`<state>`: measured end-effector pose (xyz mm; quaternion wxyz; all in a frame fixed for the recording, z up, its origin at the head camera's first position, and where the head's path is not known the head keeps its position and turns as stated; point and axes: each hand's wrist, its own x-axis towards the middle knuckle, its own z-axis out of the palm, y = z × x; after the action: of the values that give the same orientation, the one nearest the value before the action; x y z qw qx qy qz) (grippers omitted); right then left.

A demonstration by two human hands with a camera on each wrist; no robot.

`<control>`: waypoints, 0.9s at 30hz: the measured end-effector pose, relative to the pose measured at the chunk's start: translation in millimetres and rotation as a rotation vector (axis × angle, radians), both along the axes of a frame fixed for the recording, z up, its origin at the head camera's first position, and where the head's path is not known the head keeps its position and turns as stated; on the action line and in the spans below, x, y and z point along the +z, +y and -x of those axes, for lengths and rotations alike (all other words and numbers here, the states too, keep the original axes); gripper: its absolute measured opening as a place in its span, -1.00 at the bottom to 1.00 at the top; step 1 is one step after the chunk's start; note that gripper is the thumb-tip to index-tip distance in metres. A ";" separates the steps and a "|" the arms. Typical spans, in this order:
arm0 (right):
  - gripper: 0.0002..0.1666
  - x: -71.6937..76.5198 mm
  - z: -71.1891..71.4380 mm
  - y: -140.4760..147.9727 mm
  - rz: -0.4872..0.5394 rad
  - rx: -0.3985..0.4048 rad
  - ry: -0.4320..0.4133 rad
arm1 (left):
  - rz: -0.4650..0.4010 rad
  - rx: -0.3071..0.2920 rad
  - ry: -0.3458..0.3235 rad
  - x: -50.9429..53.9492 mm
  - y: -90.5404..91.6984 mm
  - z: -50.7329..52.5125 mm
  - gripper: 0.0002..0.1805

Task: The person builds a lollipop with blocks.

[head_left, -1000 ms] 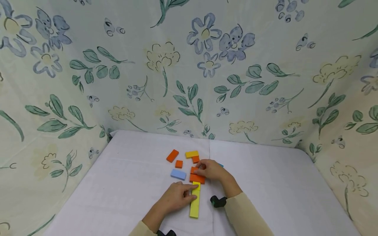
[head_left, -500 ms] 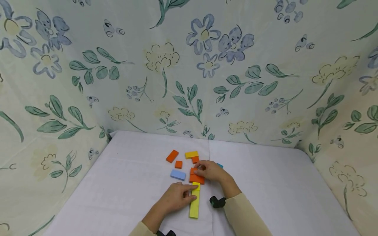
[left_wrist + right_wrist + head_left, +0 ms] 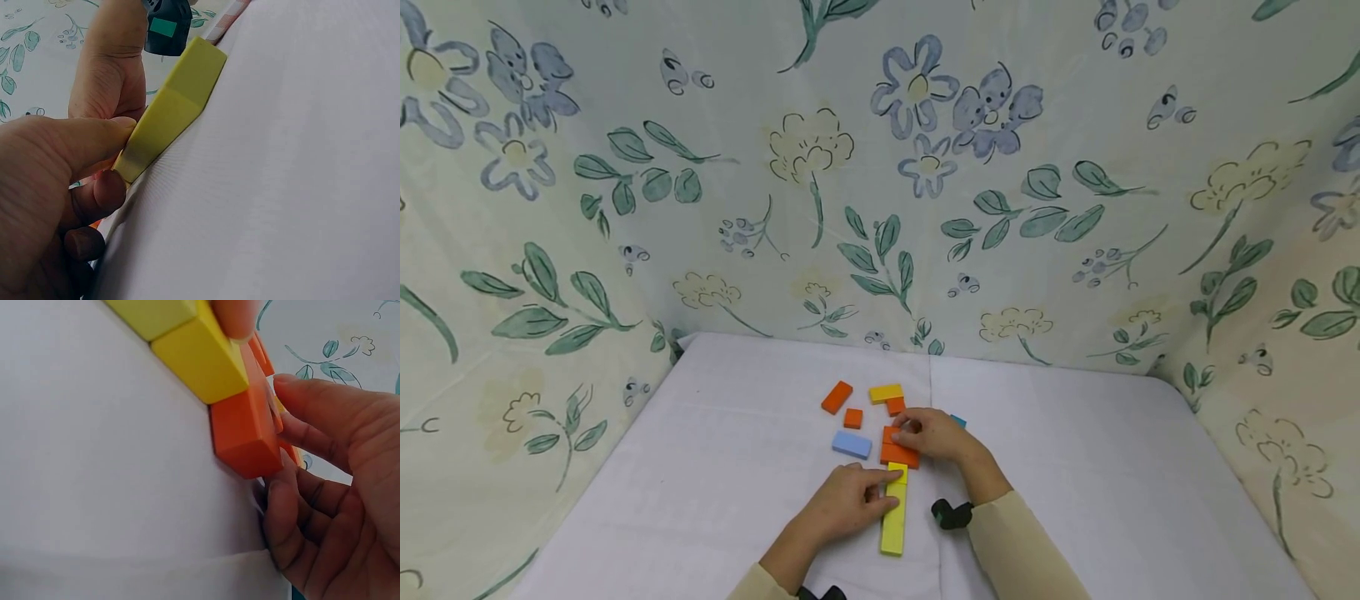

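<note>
A long yellow-green block (image 3: 892, 533) lies lengthwise on the white cloth, with a small yellow block (image 3: 203, 359) against its far end. My left hand (image 3: 848, 502) reaches in from the left; its straight index finger presses the small yellow block and its thumb touches the long one. Beyond these lies an orange block (image 3: 897, 456) set crosswise, touching the small yellow block. Just behind it, my right hand (image 3: 938, 434) pinches another orange block (image 3: 889, 435) between thumb and fingers, partly covering it. In the right wrist view, the fingers curl close beside the crosswise orange block.
To the left lie a light blue block (image 3: 852, 444), a small orange block (image 3: 853, 418) and a longer orange block (image 3: 837, 397). Behind are a yellow block (image 3: 885, 393) and a small orange piece (image 3: 896, 406). A blue block (image 3: 958, 421) shows behind the right hand.
</note>
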<state>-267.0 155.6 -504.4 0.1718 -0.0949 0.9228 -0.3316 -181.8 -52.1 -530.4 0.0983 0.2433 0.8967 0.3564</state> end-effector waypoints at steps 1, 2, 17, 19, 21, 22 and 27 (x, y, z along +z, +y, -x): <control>-0.79 0.3 0.3 -0.1 0.006 -0.002 -0.004 | 0.001 0.000 -0.001 0.2 -0.2 0.0 -0.56; -0.79 0.8 0.7 -0.1 0.012 -0.006 -0.008 | 0.002 0.000 -0.001 0.3 -0.4 0.0 -0.56; -0.53 4.6 18.3 -16.4 -0.104 -0.286 0.121 | 0.009 -0.010 0.002 1.5 0.0 0.2 -0.56; -0.53 4.8 19.7 -17.8 -0.125 -0.279 0.104 | 0.006 -0.012 0.002 2.4 0.0 0.3 -0.56; -0.57 5.6 21.1 -16.6 -0.123 -0.260 0.095 | 0.002 -0.015 0.004 3.0 0.2 0.4 -0.56; -0.60 5.8 21.9 -14.9 -0.118 -0.245 0.094 | 0.004 -0.014 0.001 3.4 0.4 0.6 -0.56; -0.61 4.1 26.4 -1.6 -0.083 -0.185 0.096 | 0.005 -0.010 -0.005 4.7 0.6 0.0 -0.57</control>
<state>-293.4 154.0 -500.3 0.0998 -0.0177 0.9477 -0.3027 -181.8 -51.5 -525.7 0.1030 0.2465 0.8962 0.3541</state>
